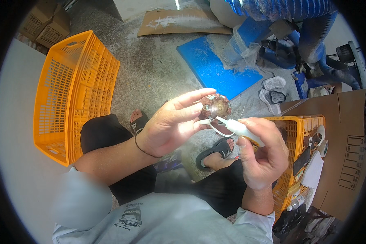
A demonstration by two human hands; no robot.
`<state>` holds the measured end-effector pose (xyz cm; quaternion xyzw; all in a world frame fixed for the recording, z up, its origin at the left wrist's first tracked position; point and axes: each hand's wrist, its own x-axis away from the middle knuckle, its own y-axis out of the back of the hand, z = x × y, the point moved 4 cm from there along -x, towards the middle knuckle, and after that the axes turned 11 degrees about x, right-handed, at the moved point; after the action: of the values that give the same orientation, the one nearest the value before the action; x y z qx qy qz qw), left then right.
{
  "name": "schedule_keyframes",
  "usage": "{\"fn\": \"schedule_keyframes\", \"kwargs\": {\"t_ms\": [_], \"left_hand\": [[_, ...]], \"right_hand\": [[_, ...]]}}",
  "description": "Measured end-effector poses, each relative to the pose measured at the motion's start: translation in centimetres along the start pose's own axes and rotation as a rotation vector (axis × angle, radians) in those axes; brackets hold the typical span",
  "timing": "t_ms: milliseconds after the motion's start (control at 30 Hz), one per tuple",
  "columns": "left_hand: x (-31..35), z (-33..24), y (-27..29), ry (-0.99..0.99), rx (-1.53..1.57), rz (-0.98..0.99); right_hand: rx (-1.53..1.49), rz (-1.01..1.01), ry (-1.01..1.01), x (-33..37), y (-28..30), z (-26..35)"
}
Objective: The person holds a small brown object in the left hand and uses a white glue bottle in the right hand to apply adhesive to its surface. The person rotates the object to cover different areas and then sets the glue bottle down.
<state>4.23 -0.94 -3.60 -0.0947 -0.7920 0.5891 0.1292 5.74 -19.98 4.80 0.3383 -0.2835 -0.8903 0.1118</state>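
Note:
Between the fingers of my left hand [166,124] is a small round piece [219,106] with a glossy amber-brown middle and a rough reddish rim flecked with pale green. I cannot make out its exact kind. My right hand [266,152] is closed round a white squeeze bottle [240,129] with a narrow nozzle, which looks like a glue bottle. The nozzle's tip points at the lower edge of the round piece, and whether they touch is unclear. A thin white strap [219,131] loops from the bottle toward my left fingertips.
Stacked yellow-orange plastic crates [91,89] stand at the left. Another orange crate [286,195], at the right, carries tape rolls and a clear bottle [295,202]. Ahead lie a blue board [207,61], flattened cardboard [183,22], shoes [272,95] and blue hoses [313,36].

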Motion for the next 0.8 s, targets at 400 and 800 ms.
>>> {"fn": "schedule_keyframes", "kwargs": {"t_ms": [400, 800], "left_hand": [[0.02, 0.27, 0.01, 0.012, 0.007, -0.013], [0.16, 0.42, -0.36, 0.026, -0.01, -0.013]], "right_hand": [[-0.003, -0.017, 0.031, -0.09, -0.2, 0.13], [0.015, 0.022, 0.039, -0.26, -0.42, 0.37]]}}
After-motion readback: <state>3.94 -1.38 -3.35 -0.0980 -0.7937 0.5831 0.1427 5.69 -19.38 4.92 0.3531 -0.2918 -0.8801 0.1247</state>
